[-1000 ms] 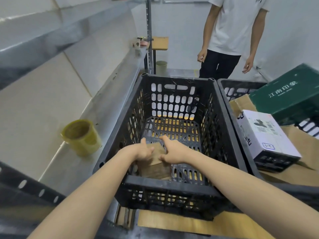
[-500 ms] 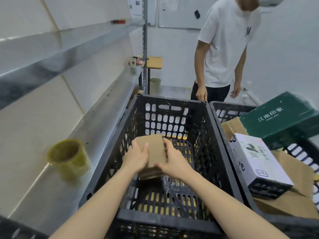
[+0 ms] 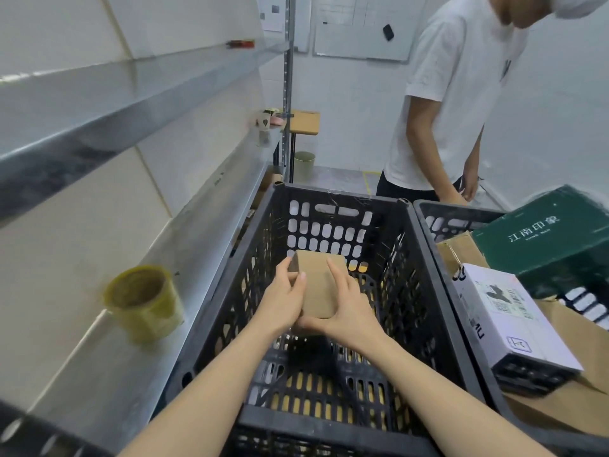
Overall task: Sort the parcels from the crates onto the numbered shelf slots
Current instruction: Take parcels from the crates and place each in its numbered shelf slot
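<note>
Parcel [image 3: 318, 285] lifted higher, off the crate [image 3: 333, 206] floor.
Left hand [image 3: 283, 301] and right hand [image 3: 346, 308] clamp its sides; long axis points away; shelf [image 3: 138, 324] lies left, left hand nearer.

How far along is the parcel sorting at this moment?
Done: little to see; no parcel shows on the shelf, only a yellow tub. In hand: left hand and right hand grip a brown parcel above the black crate, which shows no other parcel. Left: shelving this one, then the white box and green box in the neighbouring crate.
</note>
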The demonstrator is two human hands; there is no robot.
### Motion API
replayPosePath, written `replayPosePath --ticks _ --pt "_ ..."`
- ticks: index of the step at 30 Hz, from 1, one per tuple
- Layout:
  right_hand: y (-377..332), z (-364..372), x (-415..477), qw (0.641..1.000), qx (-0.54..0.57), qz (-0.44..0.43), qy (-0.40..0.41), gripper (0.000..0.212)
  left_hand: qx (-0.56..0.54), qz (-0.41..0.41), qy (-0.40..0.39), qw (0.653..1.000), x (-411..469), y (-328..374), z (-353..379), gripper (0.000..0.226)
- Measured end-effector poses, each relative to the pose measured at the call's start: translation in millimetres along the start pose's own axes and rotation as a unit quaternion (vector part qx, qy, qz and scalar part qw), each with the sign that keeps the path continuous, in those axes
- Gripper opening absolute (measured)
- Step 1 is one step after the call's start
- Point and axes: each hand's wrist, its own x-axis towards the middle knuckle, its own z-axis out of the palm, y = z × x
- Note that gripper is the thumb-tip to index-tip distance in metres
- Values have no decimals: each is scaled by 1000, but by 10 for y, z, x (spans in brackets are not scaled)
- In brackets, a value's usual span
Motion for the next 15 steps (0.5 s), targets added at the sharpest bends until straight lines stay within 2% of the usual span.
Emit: replayPosePath --ticks 5,10,12,15 --pt "4 0 -10 999 -24 33 17 119 -8 24 -43 999 -32 18 13 62" --pt "-32 -21 -26 999 -12 20 39 95 3 27 -48 998 -19 -9 8 60" --pt "-58 -37 -34 999 6 16 47 89 23 6 -40 999 -12 -44 9 60" --pt "-65 -52 -28 998 36 18 37 85 27 -43 -69 996 3 -79 26 68"
